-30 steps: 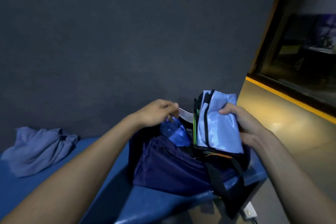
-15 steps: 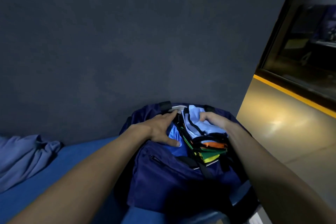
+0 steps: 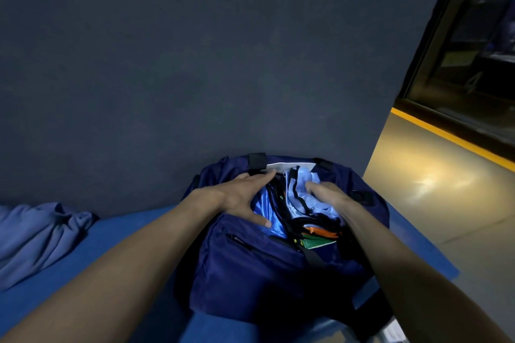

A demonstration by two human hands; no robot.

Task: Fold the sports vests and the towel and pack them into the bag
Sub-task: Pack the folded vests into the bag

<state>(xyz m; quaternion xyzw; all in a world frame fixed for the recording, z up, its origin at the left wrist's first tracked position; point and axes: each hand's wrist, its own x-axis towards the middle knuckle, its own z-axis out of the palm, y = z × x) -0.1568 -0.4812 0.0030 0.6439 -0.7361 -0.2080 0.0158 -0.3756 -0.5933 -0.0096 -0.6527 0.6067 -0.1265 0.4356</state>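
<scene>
Head view: left hand (image 3: pixel 245 198) spread flat on bag (image 3: pixel 250 273) rim; right hand (image 3: pixel 328 198) presses folded vests (image 3: pixel 299 203), fingers hidden.

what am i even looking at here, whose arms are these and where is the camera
The camera sits on a person's head, looking forward and down, so the two bare arms are their own. There is no machine here. A navy bag stands open on a blue surface against a dark wall. The left hand spreads open on the bag's edge, keeping it open. The right hand presses a stack of folded sports vests down inside. Far left, a crumpled towel lies unfolded, not yet packed.
</scene>
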